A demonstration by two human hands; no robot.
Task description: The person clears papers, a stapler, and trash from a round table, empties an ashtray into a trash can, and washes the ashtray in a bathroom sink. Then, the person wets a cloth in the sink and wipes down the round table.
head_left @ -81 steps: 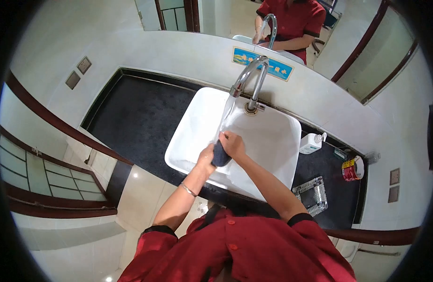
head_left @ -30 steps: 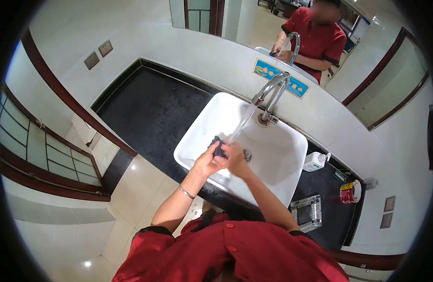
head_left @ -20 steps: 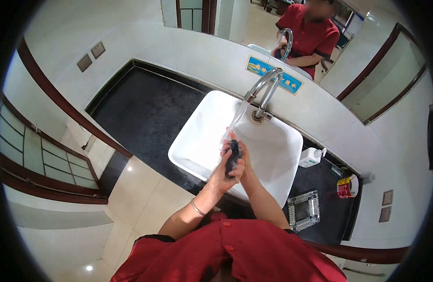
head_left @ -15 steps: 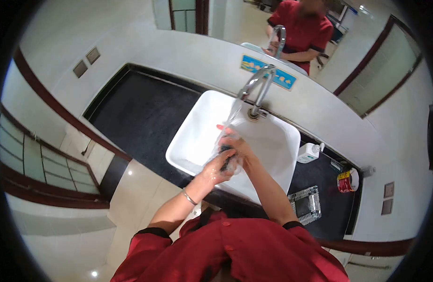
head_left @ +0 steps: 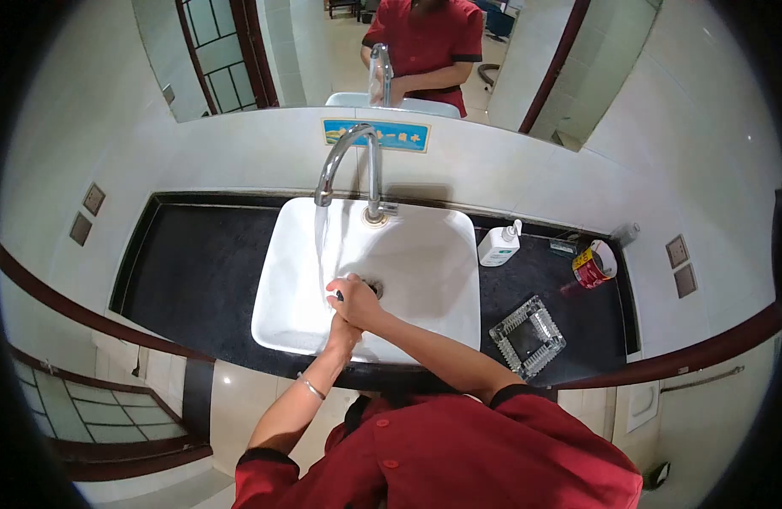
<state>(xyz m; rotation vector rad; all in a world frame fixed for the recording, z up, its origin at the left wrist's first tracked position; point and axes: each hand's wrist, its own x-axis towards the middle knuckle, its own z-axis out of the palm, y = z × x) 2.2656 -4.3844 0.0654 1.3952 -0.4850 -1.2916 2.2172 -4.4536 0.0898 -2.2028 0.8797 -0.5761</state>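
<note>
Over the front left of the white sink (head_left: 433,327), my hands are pressed together below the running water (head_left: 321,242). My right hand (head_left: 357,301) lies on top, its fingers curled. Beneath it my left hand (head_left: 345,329) is closed, its fingers mostly hidden. A small dark thing (head_left: 340,296) shows between them; its kind cannot be made out. Above stands the curved chrome faucet (head_left: 348,144), its stream falling just beyond my fingers. Part of the drain (head_left: 375,288) is visible behind my right hand.
On the black counter (head_left: 196,280) right of the sink stand a white pump bottle (head_left: 498,247), a glass ashtray (head_left: 531,338) and a red-and-yellow container (head_left: 593,265). A blue sticker (head_left: 408,137) is on the wall below the mirror (head_left: 306,51).
The view has turned and shifted. My hands, earlier apart around the dark thing with water and suds on them, are now pressed closer together, right over left. Water now falls past them.
</note>
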